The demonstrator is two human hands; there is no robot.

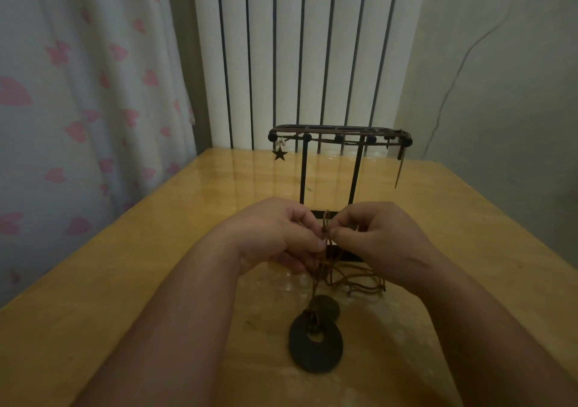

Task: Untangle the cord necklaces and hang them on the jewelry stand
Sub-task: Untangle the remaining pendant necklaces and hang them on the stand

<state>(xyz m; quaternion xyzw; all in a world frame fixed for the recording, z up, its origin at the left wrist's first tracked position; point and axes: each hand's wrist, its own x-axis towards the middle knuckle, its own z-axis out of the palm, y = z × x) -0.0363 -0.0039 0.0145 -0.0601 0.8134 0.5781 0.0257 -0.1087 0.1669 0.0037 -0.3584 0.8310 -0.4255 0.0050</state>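
Hanging down, the tangled cords (pixel 341 277) are pinched by the left hand (pixel 272 234) and right hand (pixel 378 238) together. Dark pendants (pixel 316 344) are seen beneath, before the jewelry stand (pixel 303 172).

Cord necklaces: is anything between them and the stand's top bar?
Nothing visible. The jewelry stand rises directly behind the tangled cords pinched by the left hand and right hand. Its top bar already carries other cords and a star pendant.

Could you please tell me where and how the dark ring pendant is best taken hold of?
Probably pinch the ring pendant by its lower rim, coming from the near side: that edge is bare, while the cords loop through its hole at the top and a second pendant sits just behind.
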